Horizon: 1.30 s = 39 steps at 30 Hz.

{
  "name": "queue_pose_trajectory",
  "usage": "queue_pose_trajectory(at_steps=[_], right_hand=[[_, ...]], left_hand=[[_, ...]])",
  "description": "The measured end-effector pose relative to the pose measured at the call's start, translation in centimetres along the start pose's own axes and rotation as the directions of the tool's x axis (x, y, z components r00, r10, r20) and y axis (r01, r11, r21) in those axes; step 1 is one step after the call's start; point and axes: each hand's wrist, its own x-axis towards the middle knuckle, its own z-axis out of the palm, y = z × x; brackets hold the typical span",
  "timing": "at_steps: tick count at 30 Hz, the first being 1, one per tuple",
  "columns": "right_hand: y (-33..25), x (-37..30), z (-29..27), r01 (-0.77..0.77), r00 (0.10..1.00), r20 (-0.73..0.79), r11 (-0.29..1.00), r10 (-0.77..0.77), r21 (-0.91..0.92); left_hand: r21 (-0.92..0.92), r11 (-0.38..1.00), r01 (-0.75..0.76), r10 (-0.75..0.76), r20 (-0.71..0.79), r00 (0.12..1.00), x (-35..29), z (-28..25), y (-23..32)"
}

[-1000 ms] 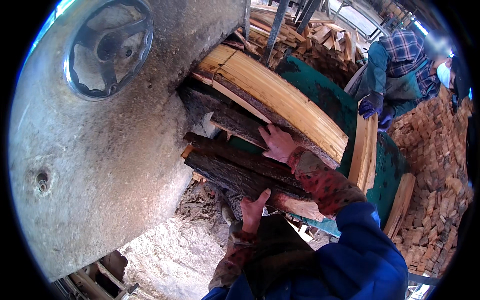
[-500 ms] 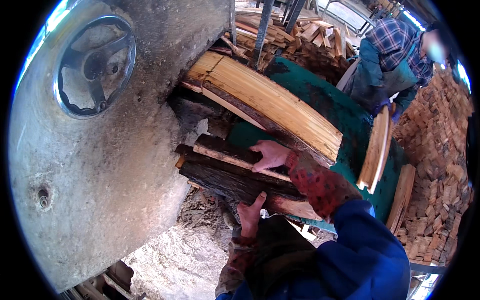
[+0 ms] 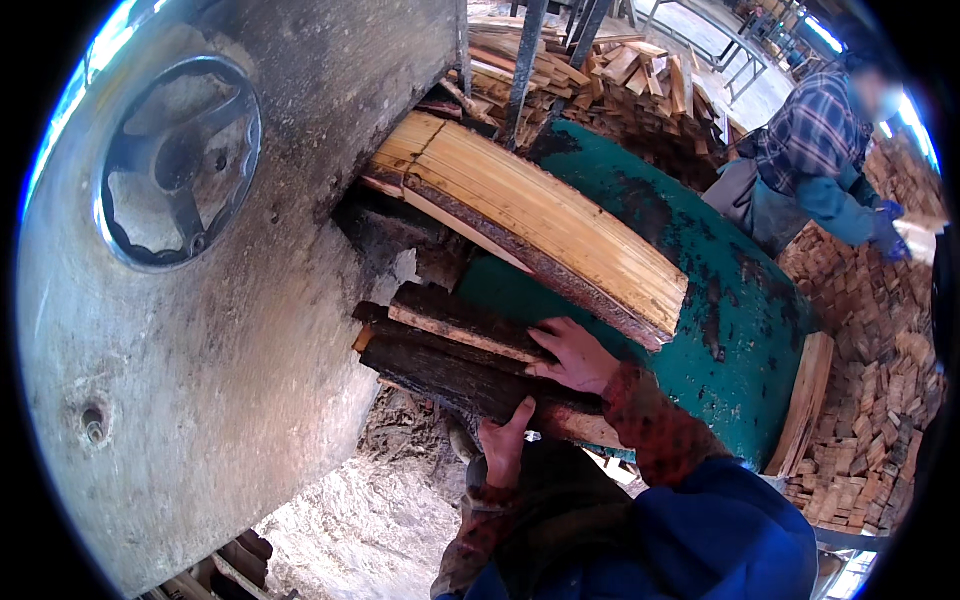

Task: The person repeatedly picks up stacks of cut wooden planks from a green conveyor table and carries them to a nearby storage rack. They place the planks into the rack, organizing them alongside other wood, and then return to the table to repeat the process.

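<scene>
Dark, bark-covered wood slabs (image 3: 440, 372) lie together in front of me, beside the machine's pale metal panel. My left hand (image 3: 505, 445) grips their near edge, thumb on top and the other fingers hidden beneath. On the far side, my right hand (image 3: 578, 357) is closed over the right end of a narrow bark-edged wood strip (image 3: 465, 325), with thumb and fingers on either side. Just beyond lies a thick stack of pale sawn boards (image 3: 540, 225) with bark along its side, touched by neither hand.
A handwheel (image 3: 180, 165) stands out from the metal panel (image 3: 280, 300) on the left. The green table (image 3: 740, 310) has a wood piece (image 3: 803, 405) at its right edge. A co-worker (image 3: 820, 160) stands at the far right near stacked wood (image 3: 860, 400). More cut wood (image 3: 610, 80) is heaped behind.
My right hand has slid right along the strip to its end. My left hand stays almost in place. The co-worker has turned right, carrying boards away from the green table.
</scene>
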Motion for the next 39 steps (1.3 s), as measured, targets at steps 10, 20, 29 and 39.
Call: queue_pose_trajectory(at_steps=[10, 20, 29, 39], right_hand=[[0.7, -3.5, 0.5, -0.119, 0.986, -0.109, 0.992, 0.123, 0.043], [1.4, -3.6, 1.4, -0.179, 0.976, -0.124, 0.984, 0.178, 0.003], [1.6, -3.5, 1.9, -0.171, 0.976, -0.139, 0.985, 0.169, -0.001], [1.5, -3.6, 2.1, -0.143, 0.976, -0.163, 0.99, 0.141, -0.002]], left_hand=[[0.009, 1.0, -0.025, 0.025, -0.014, 1.0, 0.1, 0.0, -0.2], [-0.024, 0.999, -0.03, 0.029, -0.005, 1.0, 1.1, -0.5, -2.2], [0.073, 0.993, -0.091, 0.095, -0.048, 0.994, 1.8, -1.0, -3.1], [-0.028, 0.985, -0.172, 0.172, 0.003, 0.985, -0.1, -0.2, -0.8]])
